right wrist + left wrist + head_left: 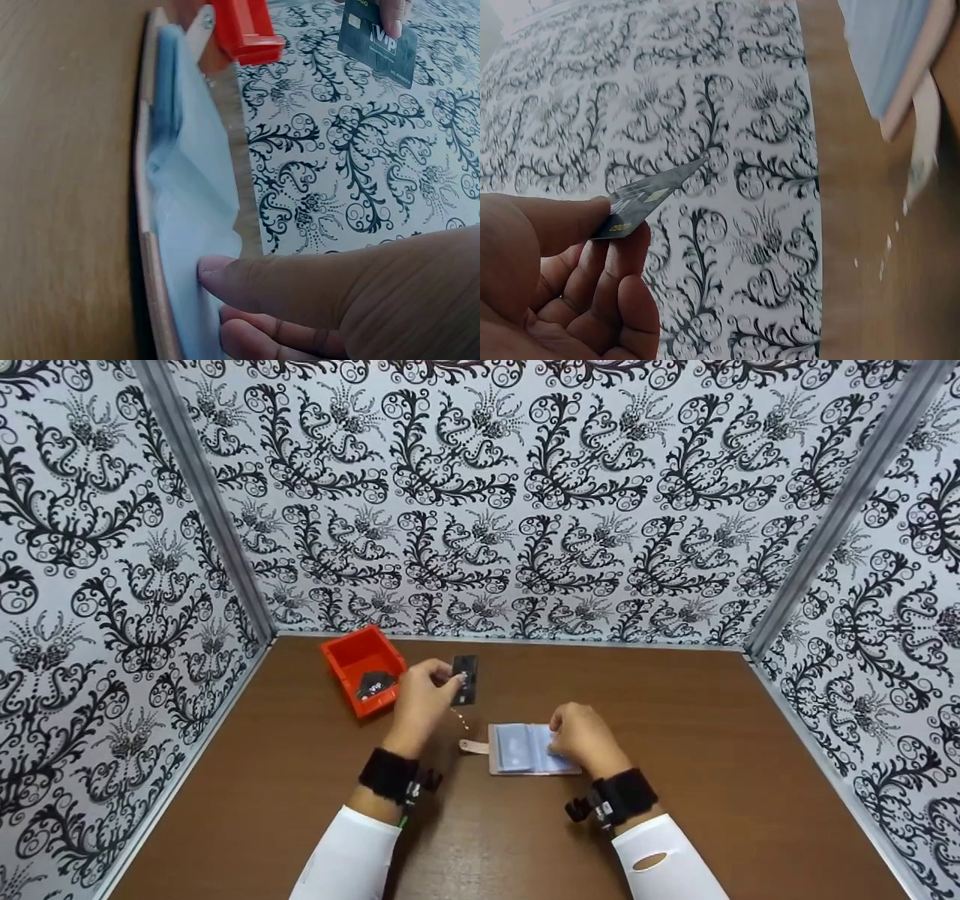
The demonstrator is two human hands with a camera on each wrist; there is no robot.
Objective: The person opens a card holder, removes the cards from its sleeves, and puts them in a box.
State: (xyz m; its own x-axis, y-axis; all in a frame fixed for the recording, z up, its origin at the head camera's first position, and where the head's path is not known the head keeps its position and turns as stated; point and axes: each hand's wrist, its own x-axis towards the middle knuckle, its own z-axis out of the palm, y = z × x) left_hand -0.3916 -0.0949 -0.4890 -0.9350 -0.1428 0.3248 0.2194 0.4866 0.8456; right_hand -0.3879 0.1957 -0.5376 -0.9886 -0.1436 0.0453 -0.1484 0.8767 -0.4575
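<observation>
Between thumb and fingers, my left hand (422, 701) pinches a dark card (466, 681) above the table. In the right wrist view the card (379, 46) shows the letters VIP and a chip. An open card holder (514, 750) with clear plastic sleeves lies on the table, its strap (474, 747) pointing left. My right hand (585, 737) is at the holder's right side. Its thumb lies on a plastic sleeve (196, 232) and its fingers are behind, pinching the sleeve near the edge. The fingertips behind the sleeve are partly hidden.
A red bin (341, 675) stands at the back left of the brown table (720, 750), with dark cards (375, 685) inside. Patterned walls (480, 547) close off the back and both sides. A dotted line of small light marks (460, 720) shows left of the holder.
</observation>
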